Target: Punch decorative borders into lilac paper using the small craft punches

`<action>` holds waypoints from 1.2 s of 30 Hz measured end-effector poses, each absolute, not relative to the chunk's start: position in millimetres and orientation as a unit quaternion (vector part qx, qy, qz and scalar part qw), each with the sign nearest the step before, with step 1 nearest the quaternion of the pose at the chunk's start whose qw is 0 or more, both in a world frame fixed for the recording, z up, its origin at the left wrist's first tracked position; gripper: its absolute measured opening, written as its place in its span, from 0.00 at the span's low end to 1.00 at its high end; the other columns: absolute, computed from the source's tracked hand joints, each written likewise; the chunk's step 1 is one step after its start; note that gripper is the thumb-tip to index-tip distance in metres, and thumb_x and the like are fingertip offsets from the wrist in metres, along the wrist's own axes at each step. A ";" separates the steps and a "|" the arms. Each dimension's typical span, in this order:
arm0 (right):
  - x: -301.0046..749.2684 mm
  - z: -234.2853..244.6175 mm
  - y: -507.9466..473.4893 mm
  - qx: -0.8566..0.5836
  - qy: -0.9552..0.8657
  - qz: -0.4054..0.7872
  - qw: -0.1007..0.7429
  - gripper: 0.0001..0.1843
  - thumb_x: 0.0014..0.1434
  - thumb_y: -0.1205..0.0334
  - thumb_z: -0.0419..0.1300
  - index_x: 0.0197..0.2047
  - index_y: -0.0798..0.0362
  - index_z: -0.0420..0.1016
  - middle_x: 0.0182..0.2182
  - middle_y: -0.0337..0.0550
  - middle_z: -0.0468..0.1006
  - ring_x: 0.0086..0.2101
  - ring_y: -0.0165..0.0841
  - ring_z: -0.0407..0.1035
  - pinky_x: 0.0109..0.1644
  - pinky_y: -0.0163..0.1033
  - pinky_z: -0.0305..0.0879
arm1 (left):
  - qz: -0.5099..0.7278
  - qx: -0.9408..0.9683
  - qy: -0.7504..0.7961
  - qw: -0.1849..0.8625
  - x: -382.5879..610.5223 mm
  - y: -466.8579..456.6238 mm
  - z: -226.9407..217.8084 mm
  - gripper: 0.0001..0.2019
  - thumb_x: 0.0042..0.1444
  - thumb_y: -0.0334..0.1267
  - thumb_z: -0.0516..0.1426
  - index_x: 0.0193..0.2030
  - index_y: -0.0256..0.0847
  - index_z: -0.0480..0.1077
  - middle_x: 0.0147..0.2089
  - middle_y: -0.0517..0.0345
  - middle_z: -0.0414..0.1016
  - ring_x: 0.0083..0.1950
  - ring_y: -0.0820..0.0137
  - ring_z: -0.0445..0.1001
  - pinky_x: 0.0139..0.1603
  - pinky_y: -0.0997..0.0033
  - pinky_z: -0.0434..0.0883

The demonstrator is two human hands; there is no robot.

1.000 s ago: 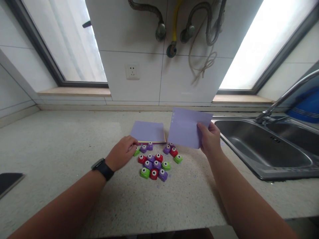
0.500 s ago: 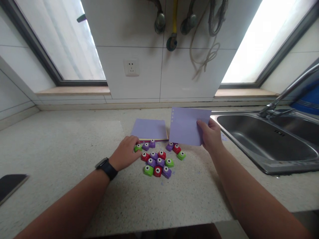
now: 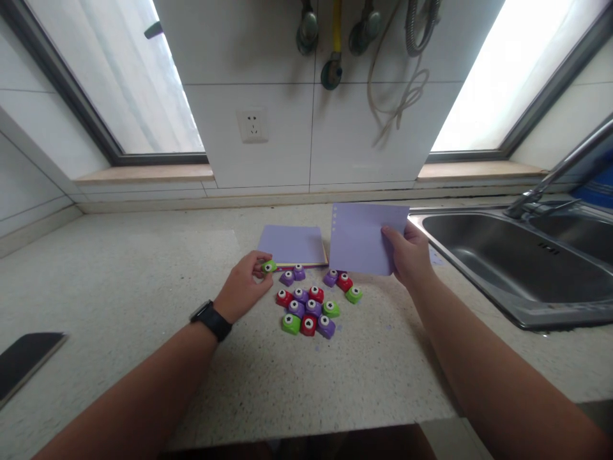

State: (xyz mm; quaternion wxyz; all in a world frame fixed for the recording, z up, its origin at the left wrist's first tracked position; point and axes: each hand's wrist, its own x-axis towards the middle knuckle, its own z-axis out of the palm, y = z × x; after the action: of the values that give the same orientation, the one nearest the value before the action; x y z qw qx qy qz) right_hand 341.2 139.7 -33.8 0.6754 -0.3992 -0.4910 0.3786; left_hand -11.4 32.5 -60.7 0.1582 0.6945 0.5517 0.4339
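Holding one purple sheet (image 3: pixel 360 239), right hand (image 3: pixel 414 257); one green punch (image 3: pixel 269 266), left hand (image 3: pixel 245 285).
Hands apart, both gripping. Punch by near-left corner of paper stack (image 3: pixel 291 244); sheet right of stack, holes along left edge; other punches (image 3: pixel 313 308) grouped on counter (image 3: pixel 373 377).

Daylight enters by the left window (image 3: pixel 124 76) and the right window (image 3: pixel 512 76), the latter glaring white; the tiled wall (image 3: pixel 278 160) between looks dim, fine detail soft, edges stretched.
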 end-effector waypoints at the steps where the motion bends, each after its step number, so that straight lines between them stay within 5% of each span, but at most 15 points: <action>1: 341.3 -33.8 139.6 -0.402 -0.492 0.377 0.675 0.13 0.51 0.57 0.73 0.42 0.49 0.84 0.34 0.38 0.84 0.30 0.33 0.75 0.35 0.37 0.70 | 0.433 0.688 0.560 0.161 -11.5 32.5 -60.9 0.15 0.57 0.34 0.59 0.52 0.41 0.70 0.47 0.53 0.77 0.41 0.67 0.76 0.46 0.63 0.74; 9: 341.6 -33.4 138.4 -0.404 -0.485 0.382 0.675 0.15 0.50 0.57 0.74 0.42 0.48 0.84 0.35 0.38 0.84 0.30 0.32 0.75 0.35 0.37 0.71 | 0.455 0.670 0.560 0.175 -10.6 30.5 -59.4 0.14 0.58 0.37 0.62 0.50 0.42 0.70 0.44 0.55 0.77 0.39 0.68 0.76 0.43 0.64 0.74; 17: 337.3 -28.2 129.8 -0.402 -0.469 0.394 0.680 0.15 0.49 0.56 0.74 0.41 0.49 0.83 0.34 0.38 0.84 0.30 0.33 0.75 0.35 0.37 0.71 | 0.549 0.539 0.499 0.399 -4.8 35.6 -62.8 0.21 0.54 0.41 0.66 0.53 0.42 0.67 0.45 0.57 0.76 0.40 0.69 0.79 0.42 0.65 0.79; 24: 330.2 -28.2 128.1 -0.407 -0.452 0.396 0.687 0.18 0.48 0.55 0.73 0.42 0.51 0.82 0.33 0.37 0.84 0.29 0.33 0.74 0.34 0.37 0.70 | 0.560 0.518 0.474 0.439 -2.6 32.1 -55.6 0.23 0.52 0.42 0.67 0.52 0.39 0.71 0.46 0.56 0.76 0.43 0.69 0.79 0.52 0.62 0.78; 36: 312.8 28.3 129.6 -0.340 -0.461 0.398 0.716 0.15 0.47 0.58 0.74 0.39 0.50 0.82 0.31 0.37 0.83 0.29 0.32 0.73 0.34 0.36 0.70 | 0.499 0.540 0.496 0.463 -1.7 30.9 -56.4 0.23 0.55 0.45 0.65 0.54 0.36 0.69 0.35 0.57 0.78 0.36 0.68 0.78 0.44 0.65 0.75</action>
State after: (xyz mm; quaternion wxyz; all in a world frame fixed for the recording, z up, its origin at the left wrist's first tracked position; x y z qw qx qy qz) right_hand 312.8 129.6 28.3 0.7165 -0.3405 -0.4611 0.3976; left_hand -1.7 30.9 -56.4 0.4626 0.5395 0.4956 0.4992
